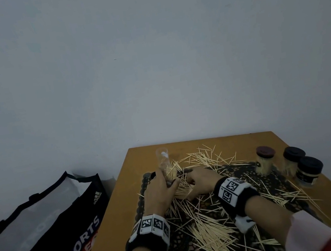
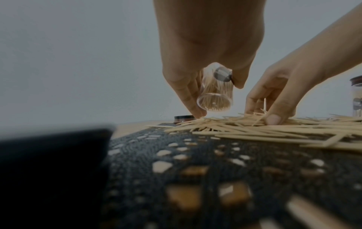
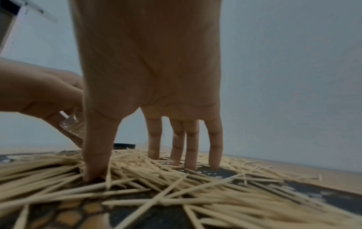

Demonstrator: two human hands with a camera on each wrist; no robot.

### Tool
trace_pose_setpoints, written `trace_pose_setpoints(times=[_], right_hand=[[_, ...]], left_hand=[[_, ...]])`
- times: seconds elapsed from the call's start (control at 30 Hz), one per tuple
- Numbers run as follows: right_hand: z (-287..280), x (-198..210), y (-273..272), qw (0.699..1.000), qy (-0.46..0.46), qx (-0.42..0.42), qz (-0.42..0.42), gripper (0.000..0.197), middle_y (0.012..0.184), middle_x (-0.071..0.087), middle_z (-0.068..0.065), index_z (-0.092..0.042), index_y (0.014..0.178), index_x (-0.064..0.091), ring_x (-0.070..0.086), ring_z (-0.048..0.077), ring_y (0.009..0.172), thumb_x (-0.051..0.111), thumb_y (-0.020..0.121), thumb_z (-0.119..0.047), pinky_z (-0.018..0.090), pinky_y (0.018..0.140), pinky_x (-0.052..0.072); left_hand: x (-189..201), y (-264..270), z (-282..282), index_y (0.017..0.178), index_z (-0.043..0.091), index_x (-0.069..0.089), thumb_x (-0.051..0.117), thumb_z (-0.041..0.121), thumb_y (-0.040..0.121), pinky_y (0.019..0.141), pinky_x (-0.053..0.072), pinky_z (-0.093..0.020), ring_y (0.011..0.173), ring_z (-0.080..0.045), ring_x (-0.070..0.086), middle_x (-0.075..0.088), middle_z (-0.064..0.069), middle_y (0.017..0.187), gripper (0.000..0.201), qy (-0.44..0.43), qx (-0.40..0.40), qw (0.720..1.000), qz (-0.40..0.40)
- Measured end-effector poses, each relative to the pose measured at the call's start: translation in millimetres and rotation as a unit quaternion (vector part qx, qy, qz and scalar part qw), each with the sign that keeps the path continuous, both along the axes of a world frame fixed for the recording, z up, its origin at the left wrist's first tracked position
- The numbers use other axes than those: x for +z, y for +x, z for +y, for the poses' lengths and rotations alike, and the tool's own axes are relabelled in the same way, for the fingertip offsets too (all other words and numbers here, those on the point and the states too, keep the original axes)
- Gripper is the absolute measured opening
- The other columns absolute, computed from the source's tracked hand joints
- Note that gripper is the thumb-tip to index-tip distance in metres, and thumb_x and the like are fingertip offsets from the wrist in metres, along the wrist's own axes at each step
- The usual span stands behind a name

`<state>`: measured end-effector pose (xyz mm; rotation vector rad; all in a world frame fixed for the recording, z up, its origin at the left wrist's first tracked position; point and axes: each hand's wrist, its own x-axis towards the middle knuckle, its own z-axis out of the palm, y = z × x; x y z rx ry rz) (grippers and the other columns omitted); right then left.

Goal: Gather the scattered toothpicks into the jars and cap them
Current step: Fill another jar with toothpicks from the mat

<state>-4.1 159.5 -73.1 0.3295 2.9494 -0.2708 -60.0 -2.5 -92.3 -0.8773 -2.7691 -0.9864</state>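
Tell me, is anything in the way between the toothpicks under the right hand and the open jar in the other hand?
Nothing visible blocks it. The right hand has its fingertips down on the toothpicks. The left hand holds the open jar tilted, mouth toward the pile, just beside it. Its mouth has no lid; a loose lid lies farther back.

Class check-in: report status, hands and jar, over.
Left hand grips open jar, partly filled. Right hand fingers spread on toothpicks. Three capped jars aside. Nothing blocking.
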Motion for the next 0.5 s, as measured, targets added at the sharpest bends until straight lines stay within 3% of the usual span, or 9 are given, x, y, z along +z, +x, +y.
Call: trace_pose_setpoints(times=[0.07,0.13,0.23,0.3,0.4,0.5], right_hand=[[1,2,2,0.998,0.065,0.015,0.014,0.056,0.108,0.061,0.002,-0.015,0.106,0.065,0.057,0.021,0.1,0.073,0.072,-0.06,0.037,0.085,0.048],[3,1,1,0.994,0.103,0.025,0.029,0.064,0.104,0.063,0.002,-0.014,0.1,0.067,0.058,0.021,0.097,0.068,0.069,-0.07,0.04,0.089,0.045],[0,-9,-2,0.995,0.087,0.05,0.018,0.079,0.121,0.058,0.004,-0.014,0.12,0.06,0.05,0.022,0.116,0.062,0.07,-0.075,0.049,0.106,0.03],[-4,-12,-2,0.994,0.09,0.062,0.022,0.078,0.125,0.054,0.005,-0.013,0.124,0.058,0.046,0.023,0.12,0.06,0.074,-0.073,0.05,0.109,0.026],[-8,-9,-2,0.991,0.101,0.079,0.042,0.063,0.118,0.057,0.005,-0.012,0.118,0.061,0.049,0.022,0.114,0.059,0.082,-0.063,0.045,0.103,0.033],[-9,-4,-2,0.99,0.09,0.092,0.057,0.044,0.109,0.061,0.006,-0.01,0.107,0.063,0.056,0.023,0.103,0.061,0.088,-0.05,0.038,0.088,0.038]], left_hand=[[1,1,0,0.113,0.017,0.042,0.058,0.052,0.091,0.061,0.04,-0.029,0.076,-0.015,0.058,0.058,0.009,0.084,0.045,0.006,-0.004,1.0,-0.003],[0,0,0,0.112,0.018,0.042,0.059,0.051,0.091,0.061,0.04,-0.029,0.074,-0.013,0.056,0.056,0.011,0.082,0.043,0.014,-0.009,1.0,-0.004],[-2,-2,0,0.111,0.017,0.042,0.061,0.049,0.091,0.062,0.041,-0.028,0.074,-0.012,0.057,0.055,0.012,0.08,0.042,0.023,-0.012,1.0,-0.013],[-4,-3,1,0.111,0.017,0.043,0.062,0.048,0.091,0.063,0.043,-0.029,0.076,-0.014,0.058,0.056,0.012,0.08,0.041,0.028,-0.013,0.999,-0.019],[-5,-4,1,0.112,0.016,0.044,0.062,0.046,0.091,0.067,0.046,-0.031,0.08,-0.016,0.06,0.057,0.01,0.083,0.04,0.036,-0.015,0.999,-0.023],[-5,-3,0,0.112,0.015,0.044,0.062,0.044,0.092,0.067,0.046,-0.032,0.079,-0.017,0.06,0.058,0.008,0.083,0.04,0.04,-0.017,0.999,-0.019]])
